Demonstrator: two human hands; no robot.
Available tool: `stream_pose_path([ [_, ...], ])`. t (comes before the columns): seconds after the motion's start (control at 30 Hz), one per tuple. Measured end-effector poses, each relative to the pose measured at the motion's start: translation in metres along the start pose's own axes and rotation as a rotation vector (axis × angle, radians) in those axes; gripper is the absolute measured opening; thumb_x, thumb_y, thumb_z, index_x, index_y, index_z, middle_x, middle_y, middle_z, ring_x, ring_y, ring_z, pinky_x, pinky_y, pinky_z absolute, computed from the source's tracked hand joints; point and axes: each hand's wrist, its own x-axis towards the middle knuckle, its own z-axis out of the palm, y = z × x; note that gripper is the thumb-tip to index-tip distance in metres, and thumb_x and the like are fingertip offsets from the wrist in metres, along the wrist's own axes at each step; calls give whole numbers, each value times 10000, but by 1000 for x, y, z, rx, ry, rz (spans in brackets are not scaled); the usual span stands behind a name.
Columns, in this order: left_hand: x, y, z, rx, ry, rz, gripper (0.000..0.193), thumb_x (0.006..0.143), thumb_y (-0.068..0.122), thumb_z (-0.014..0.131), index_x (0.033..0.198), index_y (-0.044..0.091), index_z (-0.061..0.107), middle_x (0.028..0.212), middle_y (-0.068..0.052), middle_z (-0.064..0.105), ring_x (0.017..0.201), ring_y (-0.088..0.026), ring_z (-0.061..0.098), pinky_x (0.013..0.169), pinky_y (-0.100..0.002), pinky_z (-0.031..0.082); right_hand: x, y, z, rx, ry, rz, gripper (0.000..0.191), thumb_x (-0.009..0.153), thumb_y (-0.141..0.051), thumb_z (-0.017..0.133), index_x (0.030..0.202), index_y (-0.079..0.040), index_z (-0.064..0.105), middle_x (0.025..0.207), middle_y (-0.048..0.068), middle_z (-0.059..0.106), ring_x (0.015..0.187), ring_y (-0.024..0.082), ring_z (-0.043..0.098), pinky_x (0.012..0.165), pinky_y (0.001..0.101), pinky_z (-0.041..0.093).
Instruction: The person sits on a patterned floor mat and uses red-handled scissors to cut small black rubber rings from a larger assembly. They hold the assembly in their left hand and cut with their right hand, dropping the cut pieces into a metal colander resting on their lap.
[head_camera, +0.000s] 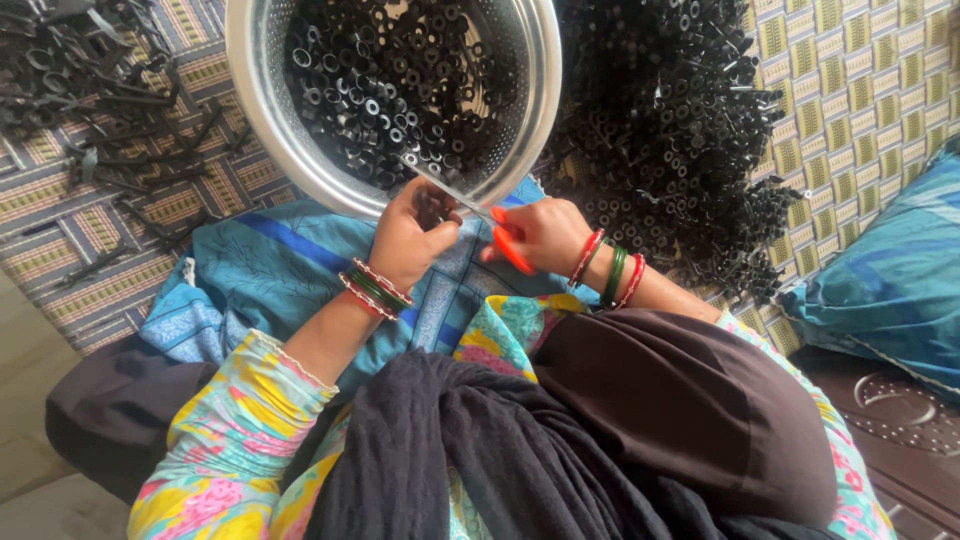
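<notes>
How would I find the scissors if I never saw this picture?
Look for the big shiny metal colander full of small black plastic rings. Just below its rim, two hands meet over blue cloth. The right hand holds the scissors: the only thing with bright orange handles.

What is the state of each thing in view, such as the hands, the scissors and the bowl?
left hand: closed, fingers pinching a small black piece at the bowl's rim.
right hand: closed around the orange scissor handles.
scissors: held, blades pointing toward the left hand; open or shut unclear.
metal bowl: upright, partly filled with small black rings.
black ring pile: heaped loose on the mat.
black strips: scattered on the mat.
</notes>
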Motion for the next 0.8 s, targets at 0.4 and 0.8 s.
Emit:
stream_pose_path([
  [0.4,17,45,-27,-326,95,-160,171,946,13,577,1090,103,559,945,3,640,785,-96,675,685,-263,620,2,9,-5,165,-124,108,582,902,-615,641,821,-39,613,651,123,607,611,290,610,593,441,455],
  [0.8,13,18,-19,-169,82,-156,149,929,-8,728,993,78,625,888,-8,732,800,-100,720,678,-249,594,2,1,-2,75,-99,-19,538,835,-584,720,884,-53,650,658,105,639,614,320,639,579,445,470],
])
